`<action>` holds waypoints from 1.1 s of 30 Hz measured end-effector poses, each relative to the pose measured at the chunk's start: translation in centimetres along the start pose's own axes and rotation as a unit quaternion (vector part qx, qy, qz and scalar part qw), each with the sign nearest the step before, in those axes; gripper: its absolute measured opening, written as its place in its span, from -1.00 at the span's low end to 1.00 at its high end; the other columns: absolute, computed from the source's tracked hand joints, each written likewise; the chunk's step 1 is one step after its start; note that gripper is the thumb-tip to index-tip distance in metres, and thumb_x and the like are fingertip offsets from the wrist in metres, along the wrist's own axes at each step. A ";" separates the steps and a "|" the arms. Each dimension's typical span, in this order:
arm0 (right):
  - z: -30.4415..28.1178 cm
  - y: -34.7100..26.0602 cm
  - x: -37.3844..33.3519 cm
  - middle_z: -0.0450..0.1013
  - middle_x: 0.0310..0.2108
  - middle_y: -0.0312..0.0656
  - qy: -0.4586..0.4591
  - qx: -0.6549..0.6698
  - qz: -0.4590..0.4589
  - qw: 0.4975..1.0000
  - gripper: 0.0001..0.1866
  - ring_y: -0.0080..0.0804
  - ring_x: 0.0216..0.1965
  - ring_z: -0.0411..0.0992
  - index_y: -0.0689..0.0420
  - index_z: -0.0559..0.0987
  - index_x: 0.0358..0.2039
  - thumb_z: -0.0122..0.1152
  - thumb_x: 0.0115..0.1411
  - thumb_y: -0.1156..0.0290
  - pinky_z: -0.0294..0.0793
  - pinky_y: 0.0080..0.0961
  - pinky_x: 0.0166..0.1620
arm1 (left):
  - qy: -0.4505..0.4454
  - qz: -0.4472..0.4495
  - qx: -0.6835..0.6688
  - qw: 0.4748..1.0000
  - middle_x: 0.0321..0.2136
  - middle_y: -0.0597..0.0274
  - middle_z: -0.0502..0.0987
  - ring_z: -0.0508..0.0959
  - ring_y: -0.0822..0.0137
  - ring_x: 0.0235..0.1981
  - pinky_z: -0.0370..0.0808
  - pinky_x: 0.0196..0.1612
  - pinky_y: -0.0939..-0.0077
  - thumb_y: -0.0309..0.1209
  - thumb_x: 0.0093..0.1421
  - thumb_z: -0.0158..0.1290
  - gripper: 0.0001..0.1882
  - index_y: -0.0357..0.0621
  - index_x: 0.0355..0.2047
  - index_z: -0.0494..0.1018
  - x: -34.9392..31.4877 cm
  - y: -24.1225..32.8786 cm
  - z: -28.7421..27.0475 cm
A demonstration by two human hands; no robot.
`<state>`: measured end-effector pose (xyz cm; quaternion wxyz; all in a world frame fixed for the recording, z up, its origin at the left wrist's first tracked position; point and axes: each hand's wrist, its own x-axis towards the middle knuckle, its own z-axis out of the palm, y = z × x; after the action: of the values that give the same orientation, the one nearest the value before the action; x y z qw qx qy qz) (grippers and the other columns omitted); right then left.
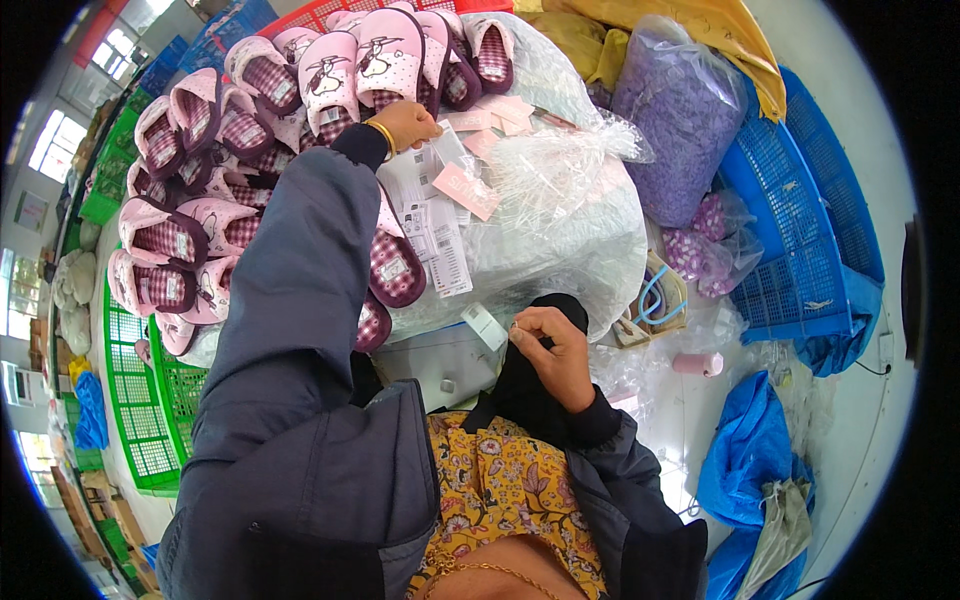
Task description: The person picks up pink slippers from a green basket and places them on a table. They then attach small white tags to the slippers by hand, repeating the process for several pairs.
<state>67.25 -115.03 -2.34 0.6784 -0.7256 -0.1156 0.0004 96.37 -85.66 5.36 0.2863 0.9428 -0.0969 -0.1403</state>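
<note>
My left hand [408,126] reaches over the pile of slippers and tags, its fingers pinched together at the upper edge of white paper labels [447,255]. What it grips is too small to tell. Pink cardboard tags [466,192] lie just beside it on a clear plastic-wrapped bundle [570,240]. Low over my lap, my right hand [560,355] is closed in a pinch, with a white hang tag [484,326] at its fingertips. Pink slippers with dark plaid insoles [398,268] are stacked to the left and ahead of my left hand.
Green plastic crates [135,390] stand at the left, blue crates [790,215] at the right. Near the blue crates are a bag of purple material [680,110], a pink thread spool [697,364], an open box with a blue loop [652,305] and a blue sack [745,460].
</note>
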 end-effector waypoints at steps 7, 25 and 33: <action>0.9 -0.8 -0.1 0.50 -0.28 -0.19 -0.009 -0.001 -0.038 0.999 -0.90 -0.54 -0.36 0.43 0.26 0.56 -0.33 0.30 0.13 0.58 0.44 -0.62 -0.28 | 0.113 0.019 0.016 0.993 -0.63 0.16 0.55 0.54 0.35 -0.66 0.45 -0.50 0.43 -0.21 0.22 0.08 -0.68 -0.24 -0.46 0.56 -2.6 -0.6 -0.9; 4.1 -9.1 6.0 0.44 -0.45 -0.34 -0.008 0.069 -0.024 0.997 -0.63 -0.71 -0.45 0.32 0.23 0.43 -0.01 0.28 0.19 0.51 0.31 -0.71 -0.38 | 0.263 0.224 0.001 0.938 -0.47 0.03 0.52 0.53 0.04 -0.41 0.44 -0.31 0.27 -0.35 0.18 0.11 -0.82 -0.24 -0.35 0.54 -17.5 4.0 -0.2; 6.8 -9.1 8.8 0.48 -0.43 -0.30 -0.036 0.120 -0.002 0.992 -0.49 -0.68 -0.43 0.34 0.29 0.37 0.10 0.31 0.16 0.48 0.32 -0.71 -0.36 | 0.254 0.175 -0.116 0.944 -0.55 0.16 0.51 0.48 0.37 -0.54 0.38 -0.46 0.46 -0.42 0.10 0.22 -0.83 -0.29 -0.44 0.52 -22.0 5.7 3.6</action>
<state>73.21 -106.36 7.40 0.7558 -0.6384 -0.1407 0.0388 73.94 -86.37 10.29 0.4286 0.8758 -0.1674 0.1456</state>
